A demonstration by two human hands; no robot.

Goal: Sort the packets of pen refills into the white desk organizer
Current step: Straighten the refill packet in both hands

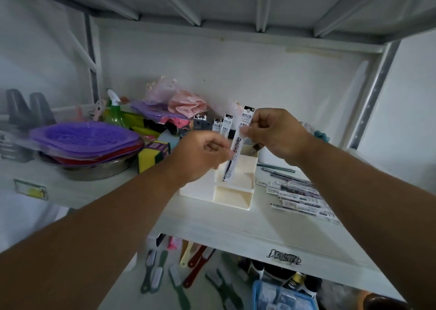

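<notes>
Shelving of white painted board [236, 227] carries all items noted. At far left, stacked purple plastic perforated baskets [87, 139] sit in a round steel basin [94, 170], with yellow-and-green scouring sponges [153, 153] just beside them. Left hand [200, 156] is raised over the shelf, fingers curled, pinching the lower part of a long white printed packet of pen refills [237, 144]. Packet is upright, slightly tilted, its lower end above the middle tier of the white stepped plastic desk organizer [232, 196]; whether it touches the organizer cannot be told. Behind, three similar white refill packets [223, 125] stand upright in the organizer's rear section. Right hand [276, 132] grasps the same packet near its top, fingers curled round it. Further right, loose printed refill packets [299, 198] lie flat and fanned on the shelf, just beside the organizer. Dark green pens [278, 169] lie behind them.
</notes>
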